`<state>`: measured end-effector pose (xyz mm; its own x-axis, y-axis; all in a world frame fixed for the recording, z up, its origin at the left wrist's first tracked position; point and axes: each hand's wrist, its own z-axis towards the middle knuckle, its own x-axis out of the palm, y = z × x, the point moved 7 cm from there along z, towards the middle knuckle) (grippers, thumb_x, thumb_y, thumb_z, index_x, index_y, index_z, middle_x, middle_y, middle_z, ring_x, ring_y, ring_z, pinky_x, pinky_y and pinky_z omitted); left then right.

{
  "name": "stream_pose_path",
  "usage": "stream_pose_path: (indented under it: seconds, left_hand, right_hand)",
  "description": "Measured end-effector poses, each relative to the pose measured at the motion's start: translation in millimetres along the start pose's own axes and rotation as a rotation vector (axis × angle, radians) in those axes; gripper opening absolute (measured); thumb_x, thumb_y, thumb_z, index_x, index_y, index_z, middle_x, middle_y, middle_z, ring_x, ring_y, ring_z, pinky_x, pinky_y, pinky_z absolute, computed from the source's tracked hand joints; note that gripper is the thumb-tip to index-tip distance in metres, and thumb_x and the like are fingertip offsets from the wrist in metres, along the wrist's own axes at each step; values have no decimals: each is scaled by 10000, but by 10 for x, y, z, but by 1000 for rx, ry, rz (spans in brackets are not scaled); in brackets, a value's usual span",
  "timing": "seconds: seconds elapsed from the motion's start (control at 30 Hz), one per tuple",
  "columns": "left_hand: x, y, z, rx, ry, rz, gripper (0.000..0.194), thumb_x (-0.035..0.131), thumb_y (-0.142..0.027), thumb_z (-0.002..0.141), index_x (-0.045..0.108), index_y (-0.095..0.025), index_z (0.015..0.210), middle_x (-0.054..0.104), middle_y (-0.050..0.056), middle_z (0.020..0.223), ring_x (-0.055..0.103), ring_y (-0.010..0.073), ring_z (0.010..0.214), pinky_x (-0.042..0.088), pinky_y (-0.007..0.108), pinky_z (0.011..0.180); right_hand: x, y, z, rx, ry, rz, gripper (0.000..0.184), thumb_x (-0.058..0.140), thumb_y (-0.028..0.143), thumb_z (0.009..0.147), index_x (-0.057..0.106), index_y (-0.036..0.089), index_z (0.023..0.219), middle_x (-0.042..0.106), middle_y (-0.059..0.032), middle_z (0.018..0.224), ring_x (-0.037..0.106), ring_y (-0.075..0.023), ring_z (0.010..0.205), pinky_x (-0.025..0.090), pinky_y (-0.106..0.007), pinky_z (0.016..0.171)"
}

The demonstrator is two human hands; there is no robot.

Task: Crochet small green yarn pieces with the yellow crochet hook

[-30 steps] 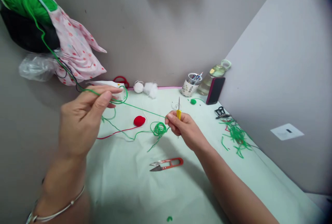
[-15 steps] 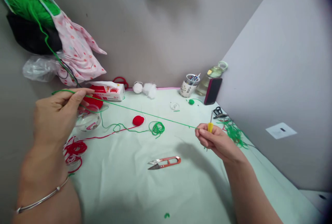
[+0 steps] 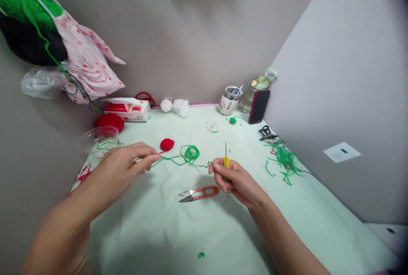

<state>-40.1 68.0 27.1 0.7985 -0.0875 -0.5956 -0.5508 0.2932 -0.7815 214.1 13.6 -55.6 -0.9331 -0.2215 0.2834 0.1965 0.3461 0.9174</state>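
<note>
My right hand [image 3: 234, 177] is closed round a crochet hook [image 3: 226, 161] with a yellow handle, its thin metal tip pointing up. Thumb and forefinger of that hand also pinch a strand of green yarn [image 3: 200, 165]. To the left, my left hand [image 3: 135, 160] is pinched on the same slack strand, slightly blurred. A loose green coil [image 3: 191, 154] lies on the cloth between and behind the hands, next to a small red yarn ball [image 3: 167, 144]. In front of them rest orange-handled thread snips [image 3: 200, 193], blades pointing left.
Green yarn scraps [image 3: 285, 158] and a black claw clip [image 3: 266, 131] lie at right. Behind stand a phone [image 3: 259, 107], a bottle [image 3: 250, 103], a pen tin [image 3: 228, 104] and a tissue pack [image 3: 129, 110]. A clear plastic tub [image 3: 86, 142] is at left; a pink bag [image 3: 92, 60] hangs above.
My left hand has come down and right, toward my right hand. The green yarn went from taut to slack. My right hand, still holding the crochet hook, has shifted left.
</note>
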Motion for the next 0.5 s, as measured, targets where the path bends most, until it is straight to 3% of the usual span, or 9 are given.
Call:
stream_pose_path:
  seconds: [0.07,0.13,0.17,0.27,0.3,0.37,0.43,0.5]
  left_hand:
    - [238,-56,-126,5,159,-39,401,649,-458,907,583,-246,573,740,15,790,640,185,645,466,266,570]
    - [321,-12,-215,-36,175,-16,169,699,-419,870,662,-273,793,749,12,919,662,199,711,472,269,571]
    - [339,2,-247,-32,181,50,138,729,-401,839,674,-277,815,736,7,892,642,196,681,470,277,579]
    - [349,-21,-300,-50,154,73,243,677,-419,887,647,-265,702,720,13,817,627,199,662,466,290,573]
    - [370,-59,-312,-65,135,-24,257,653,-446,914,666,-268,730,736,25,870,661,211,724,492,291,593]
    - [510,-141,-339,-123,127,-299,192,677,-479,915,737,-309,983,757,43,1060,716,246,962,575,305,720]
    - [820,-220,-382,-188,235,-565,367,738,-489,880,699,-334,1211,727,75,1277,664,298,1239,603,340,855]
    - [1104,-253,-409,-235,268,-795,480,733,-508,889,647,-335,1328,626,95,1476,580,322,1378,586,396,970]
  right_hand:
    - [109,-28,-8,9,29,17,334,655,478,942,637,161,835,538,69,444,143,-47,409,110,-242,443]
    - [176,-41,-19,11,47,37,343,646,479,952,641,162,822,535,69,437,151,-48,408,114,-241,443]
    - [197,-45,-23,12,51,49,347,647,480,953,644,162,817,534,70,437,153,-47,408,111,-241,443]
    - [239,-70,-23,28,66,86,361,676,488,934,659,152,803,558,62,473,169,-38,405,102,-241,440]
    - [256,-85,-21,38,75,94,370,685,495,927,666,148,799,569,57,489,174,-34,402,99,-243,439]
    - [301,-119,-20,53,103,106,386,687,509,923,681,143,802,586,50,511,181,-31,397,94,-246,436]
    - [359,-154,-26,59,141,112,398,676,520,928,692,143,804,585,51,510,179,-32,392,92,-248,432]
    - [416,-195,-39,73,181,100,406,669,529,930,702,144,805,584,49,506,198,-37,391,103,-249,427]
